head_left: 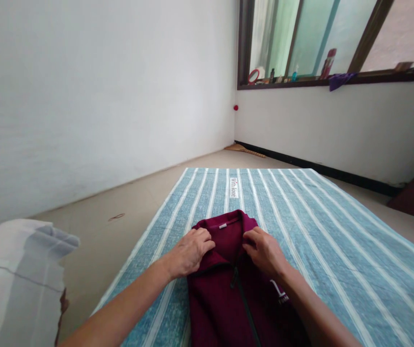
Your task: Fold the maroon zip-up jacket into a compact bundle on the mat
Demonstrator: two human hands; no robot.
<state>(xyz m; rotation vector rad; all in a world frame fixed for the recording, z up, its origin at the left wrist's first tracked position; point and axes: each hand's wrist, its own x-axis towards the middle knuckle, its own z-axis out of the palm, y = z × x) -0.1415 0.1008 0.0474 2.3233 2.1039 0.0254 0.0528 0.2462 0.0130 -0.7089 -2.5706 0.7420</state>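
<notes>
Head view | maroon fleece zip jacket (225, 299) lies flat on blue-and-white striped cloth sheet (337, 250), over beige tile floor (94, 250) | left hand (190, 253), right hand (265, 253) half-closed, gripping maroon collar (225, 231) either side | jacket looks soft, limp, light; collar edges best hold | count: 1 jacket, 1 sheet, 2 hands

The head-worn camera faces forward and down, close above the left hand (188, 253) and right hand (265, 253).
</notes>
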